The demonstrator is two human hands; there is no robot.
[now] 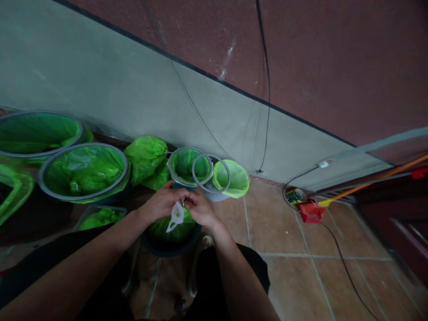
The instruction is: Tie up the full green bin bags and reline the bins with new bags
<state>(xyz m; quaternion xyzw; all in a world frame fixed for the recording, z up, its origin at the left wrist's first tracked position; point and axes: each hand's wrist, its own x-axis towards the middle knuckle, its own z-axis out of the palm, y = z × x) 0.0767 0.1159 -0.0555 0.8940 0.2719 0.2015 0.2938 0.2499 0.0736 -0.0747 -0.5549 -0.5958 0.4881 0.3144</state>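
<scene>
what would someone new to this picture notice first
Probably the bright green bags lining the bins along the wall at left and middle. Next, the left hand and right hand meeting at a white strip over the dark bin between the legs. At right, an orange pole slants down toward a red object.

We look out through one camera worn on the head, facing forward and down. Close beneath us, forearms (83, 261) reach in from 8 and 5 o'clock to the left hand (162, 203) and right hand (200, 210), a little off centre toward 7. Farther off, the wall (117, 80) fills 12 o'clock; we meet it askew, its dark stripe (301, 119) slanting from 10 to 3. Our view takes in green-lined bins (83, 197) at 9 o'clock and a red dustpan (310, 212) at 4.
</scene>
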